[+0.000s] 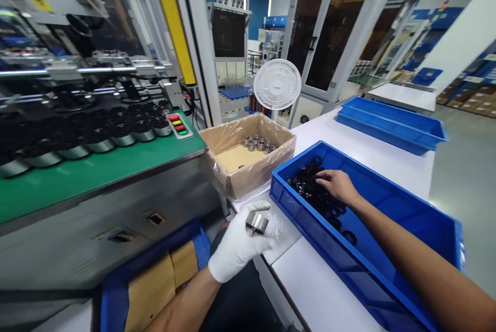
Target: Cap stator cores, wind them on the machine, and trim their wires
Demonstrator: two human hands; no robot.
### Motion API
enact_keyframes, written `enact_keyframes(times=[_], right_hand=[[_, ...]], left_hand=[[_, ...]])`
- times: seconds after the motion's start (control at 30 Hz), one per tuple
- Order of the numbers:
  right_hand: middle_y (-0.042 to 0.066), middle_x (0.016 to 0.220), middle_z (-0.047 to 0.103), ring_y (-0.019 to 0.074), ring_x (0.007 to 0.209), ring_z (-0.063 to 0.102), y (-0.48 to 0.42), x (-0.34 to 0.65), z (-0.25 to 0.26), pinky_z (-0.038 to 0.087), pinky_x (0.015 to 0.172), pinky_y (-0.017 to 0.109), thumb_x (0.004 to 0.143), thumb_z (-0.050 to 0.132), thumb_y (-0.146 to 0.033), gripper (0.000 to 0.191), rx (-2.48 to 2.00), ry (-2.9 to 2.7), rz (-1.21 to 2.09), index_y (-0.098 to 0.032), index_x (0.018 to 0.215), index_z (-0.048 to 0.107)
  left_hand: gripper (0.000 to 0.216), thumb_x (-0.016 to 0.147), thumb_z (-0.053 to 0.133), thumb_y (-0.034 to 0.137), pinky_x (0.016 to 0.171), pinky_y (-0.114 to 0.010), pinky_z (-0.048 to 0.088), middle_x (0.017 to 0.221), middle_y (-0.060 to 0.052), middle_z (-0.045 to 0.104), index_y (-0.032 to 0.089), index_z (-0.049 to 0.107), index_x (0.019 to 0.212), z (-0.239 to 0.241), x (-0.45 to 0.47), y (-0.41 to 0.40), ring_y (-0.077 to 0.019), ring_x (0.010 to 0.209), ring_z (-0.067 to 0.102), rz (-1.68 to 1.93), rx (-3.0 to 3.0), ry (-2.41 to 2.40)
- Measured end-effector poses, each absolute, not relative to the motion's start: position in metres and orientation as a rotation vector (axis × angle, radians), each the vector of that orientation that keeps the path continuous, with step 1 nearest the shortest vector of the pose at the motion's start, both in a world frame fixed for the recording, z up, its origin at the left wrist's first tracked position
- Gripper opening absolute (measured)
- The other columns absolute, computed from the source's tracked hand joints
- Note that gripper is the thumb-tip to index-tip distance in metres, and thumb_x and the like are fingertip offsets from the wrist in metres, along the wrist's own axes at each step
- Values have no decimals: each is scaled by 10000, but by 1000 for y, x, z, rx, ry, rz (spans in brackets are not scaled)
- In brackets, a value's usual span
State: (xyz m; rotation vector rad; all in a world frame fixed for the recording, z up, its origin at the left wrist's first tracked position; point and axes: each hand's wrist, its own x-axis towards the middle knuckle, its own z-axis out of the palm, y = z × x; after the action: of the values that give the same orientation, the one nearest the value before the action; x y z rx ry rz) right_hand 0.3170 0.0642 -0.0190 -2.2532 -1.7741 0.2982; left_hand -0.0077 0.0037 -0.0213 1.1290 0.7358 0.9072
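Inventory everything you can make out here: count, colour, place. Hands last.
Metal cylinder: one, silver, in the left hand
Large bin: one, blue, on the white table
Black parts: uncountable heap, black, inside that bin
Far tray: at least one, blue, farther back
Cardboard box: one, brown, plastic-lined, left of the large bin
Loose metal parts: several, grey, inside the box
Fan: one, white, behind the box
Button panel: one, grey with coloured buttons, on the green bench
Dark-topped cylinders: at least seven, silver and black, on that bench
Cabinet: one, pale frame, dark panels, background
Left hand: one, white glove
Right hand: one, bare, at the black parts
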Motion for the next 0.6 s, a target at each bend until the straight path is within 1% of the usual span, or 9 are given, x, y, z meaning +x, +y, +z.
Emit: enact_keyframes(times=[0.07,0.17,0.23,0.27,0.33,0.43,0.5,0.6], right_hand=[[43,954,701,178,894,666,61,313,-14,540,850,374,883,675,-271,160,-2273,-1790,298,-134,965,669],[48,778,718,194,758,678,56,297,-16,530,738,320,763,730,-186,83,-2246,-1847,352,-129,807,689],[38,725,727,190,708,683,51,283,-18,518,672,276,732,701,-159,33,-2166,-1909,440,-144,761,702],[28,718,732,183,701,688,49,277,-18,515,651,256,730,677,-156,41,-2119,-1938,491,-152,757,709],[11,703,737,168,680,693,46,268,-15,515,617,229,725,630,-151,92,-2035,-1978,586,-160,752,717],[7,670,733,160,612,688,44,266,-5,526,578,226,710,567,-141,161,-1965,-1996,655,-156,747,724],[21,697,740,177,622,695,42,269,3,544,596,251,694,555,-148,189,-1942,-1993,606,-158,762,732],[73,861,758,241,810,718,31,270,20,566,747,332,705,563,-188,237,-1925,-1968,409,-164,853,746]], left_hand=[[678,499,925,328,694,-273,500,954,-21,618,205,513,1023,-14,-8,-6,-162,801,602,907,1150,807],[610,537,909,318,715,-278,502,911,-5,602,210,483,959,-7,-8,-15,-162,814,602,913,1213,830],[567,567,896,341,771,-294,496,967,-26,601,196,526,971,-6,-11,-14,-172,868,598,925,1286,805],[544,586,886,350,800,-300,489,1008,-37,598,191,552,985,-7,-12,-13,-175,897,591,931,1303,788],[502,640,855,351,839,-307,475,1069,-50,595,189,585,1032,-7,-15,-9,-174,928,578,927,1292,742],[477,685,817,323,868,-314,456,1107,-64,602,187,598,1087,-6,-18,-5,-176,956,565,915,1252,691],[477,690,806,317,883,-317,443,1119,-70,599,180,595,1096,-4,-19,-3,-180,974,558,918,1237,681],[524,671,821,326,867,-315,437,1108,-61,587,180,580,1113,0,-21,-3,-167,933,550,896,1248,721]])
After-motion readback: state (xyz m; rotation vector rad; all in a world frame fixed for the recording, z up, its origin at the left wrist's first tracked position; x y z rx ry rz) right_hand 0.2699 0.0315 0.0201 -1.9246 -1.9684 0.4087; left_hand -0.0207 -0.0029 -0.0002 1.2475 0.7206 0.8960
